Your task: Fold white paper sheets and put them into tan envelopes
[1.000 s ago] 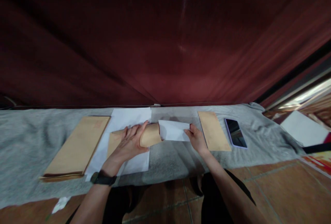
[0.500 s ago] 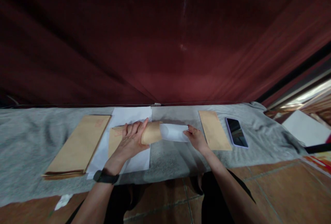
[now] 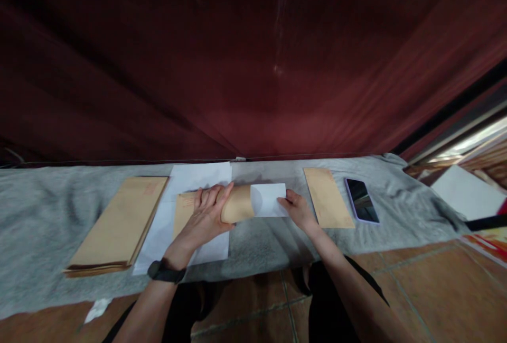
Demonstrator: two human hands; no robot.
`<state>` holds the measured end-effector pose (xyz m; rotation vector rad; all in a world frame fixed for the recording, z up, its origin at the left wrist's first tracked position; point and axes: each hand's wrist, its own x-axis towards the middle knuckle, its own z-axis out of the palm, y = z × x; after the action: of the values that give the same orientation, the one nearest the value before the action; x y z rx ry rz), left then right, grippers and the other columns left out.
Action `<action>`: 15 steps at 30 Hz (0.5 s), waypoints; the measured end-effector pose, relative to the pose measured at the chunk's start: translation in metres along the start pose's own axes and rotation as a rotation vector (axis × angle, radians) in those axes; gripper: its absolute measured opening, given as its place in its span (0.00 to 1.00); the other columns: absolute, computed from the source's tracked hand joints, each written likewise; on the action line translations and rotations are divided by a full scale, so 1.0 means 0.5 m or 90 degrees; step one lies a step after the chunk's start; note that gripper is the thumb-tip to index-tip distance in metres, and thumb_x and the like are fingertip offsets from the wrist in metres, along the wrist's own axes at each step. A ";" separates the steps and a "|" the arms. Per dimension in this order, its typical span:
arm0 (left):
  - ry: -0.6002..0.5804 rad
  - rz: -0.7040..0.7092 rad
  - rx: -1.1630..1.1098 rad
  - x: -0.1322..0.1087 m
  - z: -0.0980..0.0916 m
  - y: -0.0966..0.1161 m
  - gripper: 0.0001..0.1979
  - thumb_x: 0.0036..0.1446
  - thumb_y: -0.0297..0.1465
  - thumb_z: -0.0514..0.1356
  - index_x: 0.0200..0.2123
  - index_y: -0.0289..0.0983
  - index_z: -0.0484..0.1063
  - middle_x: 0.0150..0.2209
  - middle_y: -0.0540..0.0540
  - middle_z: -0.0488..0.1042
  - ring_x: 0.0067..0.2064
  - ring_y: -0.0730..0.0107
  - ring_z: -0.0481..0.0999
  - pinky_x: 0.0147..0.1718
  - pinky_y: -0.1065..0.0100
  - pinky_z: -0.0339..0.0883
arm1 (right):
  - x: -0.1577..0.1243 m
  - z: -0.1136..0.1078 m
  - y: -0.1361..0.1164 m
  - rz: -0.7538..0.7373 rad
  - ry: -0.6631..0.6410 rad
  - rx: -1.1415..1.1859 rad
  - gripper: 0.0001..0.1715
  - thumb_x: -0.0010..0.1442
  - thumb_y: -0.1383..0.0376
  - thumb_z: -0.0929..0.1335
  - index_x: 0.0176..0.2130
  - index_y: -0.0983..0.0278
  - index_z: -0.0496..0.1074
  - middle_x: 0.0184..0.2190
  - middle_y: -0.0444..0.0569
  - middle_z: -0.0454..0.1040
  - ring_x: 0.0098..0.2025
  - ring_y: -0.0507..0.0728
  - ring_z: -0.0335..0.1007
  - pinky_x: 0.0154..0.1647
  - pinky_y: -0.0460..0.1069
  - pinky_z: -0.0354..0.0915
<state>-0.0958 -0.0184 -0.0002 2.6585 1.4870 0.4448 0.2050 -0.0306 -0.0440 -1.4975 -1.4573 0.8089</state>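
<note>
My left hand (image 3: pixel 208 220) is wrapped round a brown envelope (image 3: pixel 237 206), bulging its mouth open toward the right. My right hand (image 3: pixel 297 210) pinches a folded white paper (image 3: pixel 269 200) at its right end, and the paper's left end sits inside the envelope's mouth. Both lie low over a grey cloth (image 3: pixel 39 216), partly on white sheets (image 3: pixel 198 176).
A stack of brown envelopes (image 3: pixel 119 224) lies left of the white sheets. To the right lie a single brown envelope (image 3: pixel 327 197) and a dark phone (image 3: pixel 361 200). A dark red curtain (image 3: pixel 253 57) hangs behind. Tiled floor (image 3: pixel 435 290) and a white sheet (image 3: pixel 467 192) are at right.
The white paper has slid leftward, deeper into the brown envelope's mouth, so less of it shows. My right hand followed to the left; my left hand shifted slightly right.
</note>
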 end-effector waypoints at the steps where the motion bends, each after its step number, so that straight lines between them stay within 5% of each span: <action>1: 0.001 0.003 -0.003 0.001 0.000 0.003 0.58 0.47 0.38 0.70 0.73 0.42 0.38 0.63 0.35 0.62 0.66 0.40 0.60 0.67 0.37 0.38 | -0.001 0.004 0.002 0.010 -0.012 0.024 0.10 0.58 0.57 0.67 0.32 0.61 0.73 0.22 0.42 0.71 0.26 0.54 0.64 0.26 0.47 0.62; 7: 0.002 0.020 -0.001 0.004 -0.001 0.015 0.56 0.49 0.37 0.69 0.73 0.42 0.38 0.64 0.34 0.62 0.68 0.42 0.58 0.68 0.38 0.37 | -0.005 0.026 0.000 0.050 -0.055 0.075 0.14 0.57 0.54 0.66 0.30 0.62 0.72 0.23 0.42 0.69 0.25 0.52 0.61 0.25 0.46 0.57; 15: 0.001 0.066 0.006 0.009 -0.001 0.045 0.56 0.50 0.40 0.69 0.73 0.41 0.39 0.64 0.33 0.61 0.68 0.43 0.56 0.68 0.39 0.36 | -0.021 0.061 -0.018 0.048 -0.098 0.111 0.18 0.60 0.52 0.65 0.30 0.62 0.74 0.26 0.43 0.72 0.29 0.53 0.66 0.30 0.46 0.62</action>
<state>-0.0753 -0.0266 0.0057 2.7530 1.3596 0.4486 0.1726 -0.0371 -0.0499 -1.3899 -1.4072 1.0894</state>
